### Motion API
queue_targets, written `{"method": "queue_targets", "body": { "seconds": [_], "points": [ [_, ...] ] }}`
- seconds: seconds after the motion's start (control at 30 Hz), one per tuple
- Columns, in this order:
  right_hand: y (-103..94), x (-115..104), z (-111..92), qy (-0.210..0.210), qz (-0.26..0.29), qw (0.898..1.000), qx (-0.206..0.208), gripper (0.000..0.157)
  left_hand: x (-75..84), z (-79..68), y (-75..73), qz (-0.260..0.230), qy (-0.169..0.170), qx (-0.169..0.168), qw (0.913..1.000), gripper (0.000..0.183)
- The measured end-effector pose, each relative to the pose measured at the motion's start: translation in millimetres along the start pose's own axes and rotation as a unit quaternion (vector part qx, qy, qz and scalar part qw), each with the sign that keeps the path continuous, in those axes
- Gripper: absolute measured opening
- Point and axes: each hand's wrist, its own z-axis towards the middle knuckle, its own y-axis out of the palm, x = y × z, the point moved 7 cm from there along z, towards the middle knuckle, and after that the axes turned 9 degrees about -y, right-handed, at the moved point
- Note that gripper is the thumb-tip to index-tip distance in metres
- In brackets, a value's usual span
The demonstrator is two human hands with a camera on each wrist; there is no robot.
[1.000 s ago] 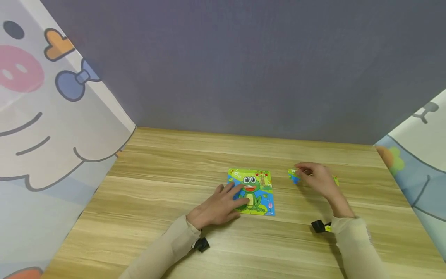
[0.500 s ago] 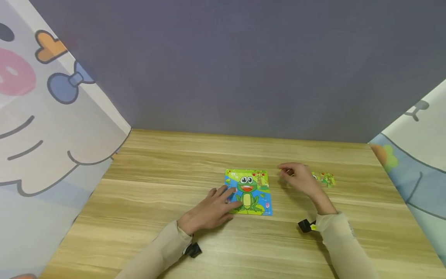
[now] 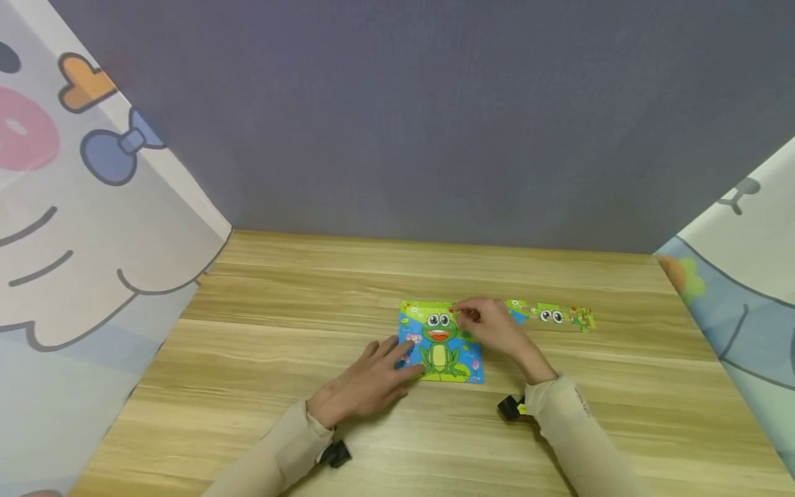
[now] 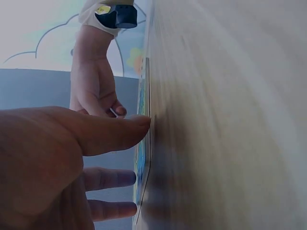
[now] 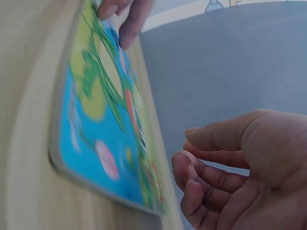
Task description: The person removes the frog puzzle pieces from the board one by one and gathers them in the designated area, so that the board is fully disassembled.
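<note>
a grey wall (image 3: 397, 124) stands behind a wood-grain table (image 3: 310, 290); a left panel (image 3: 93, 228) printed with a pink snout (image 3: 31, 141) and blue bow (image 3: 112, 156) faces a pale right panel (image 3: 742, 262).

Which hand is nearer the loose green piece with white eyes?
The right hand: it's left of that piece; the left hand, farther left, touches the colourful rectangular frog board.

Left hand (image 4: 43, 158) touching a thin board (image 4: 143, 162), right hand (image 4: 95, 86) beyond it; wooden tabletop (image 4: 230, 120) alongside
</note>
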Motion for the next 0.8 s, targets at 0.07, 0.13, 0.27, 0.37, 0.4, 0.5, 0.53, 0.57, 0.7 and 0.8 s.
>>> {"method": "queue_targets", "body": {
  "seconds": [0.07,0.13,0.27,0.37,0.4,0.5,0.53,0.57,0.7,0.8],
  "points": [
    [6.6,-4.4,3.3,-0.006,0.001,1.000,-0.005,0.026,0.3,-2.2,-0.3,0.004,0.002,0.000,1.0000,0.036],
    [11.8,-8.1,6.0,-0.013,0.000,1.000,-0.007,0.026,0.7,-3.8,0.1,0.007,0.003,-0.003,1.0000,0.037],
    [21.6,-15.2,12.0,-0.021,0.013,1.000,-0.012,0.024,0.1,-5.8,1.8,0.018,0.000,-0.015,0.9997,0.040],
    [29.2,-18.5,15.2,-0.017,0.021,0.999,-0.019,0.023,-0.2,-5.9,2.7,0.024,-0.002,-0.020,0.9995,0.042],
    [31.7,-19.2,16.0,-0.017,0.022,0.999,-0.021,0.022,-0.2,-5.8,2.7,0.025,-0.002,-0.020,0.9995,0.042],
    [38.5,-19.2,17.6,-0.016,0.023,0.999,-0.026,0.021,-0.2,-5.3,2.5,0.030,-0.003,-0.021,0.9993,0.043],
    [40.3,-19.5,17.8,-0.017,0.022,0.999,-0.027,0.021,-0.4,-5.4,2.6,0.033,-0.004,-0.022,0.9992,0.043],
    [41.8,-19.6,18.2,-0.018,0.022,0.999,-0.029,0.021,-0.6,-5.4,2.5,0.033,-0.005,-0.024,0.9991,0.044],
    [45.0,-18.9,18.6,-0.016,0.014,0.999,-0.030,0.023,-1.3,-5.2,3.6,0.033,-0.011,-0.036,0.9988,0.045],
    [45.8,-19.1,19.1,-0.016,0.003,0.999,-0.027,0.024,-1.7,-4.7,4.2,0.029,-0.015,-0.042,0.9986,0.045]
  ]
}}
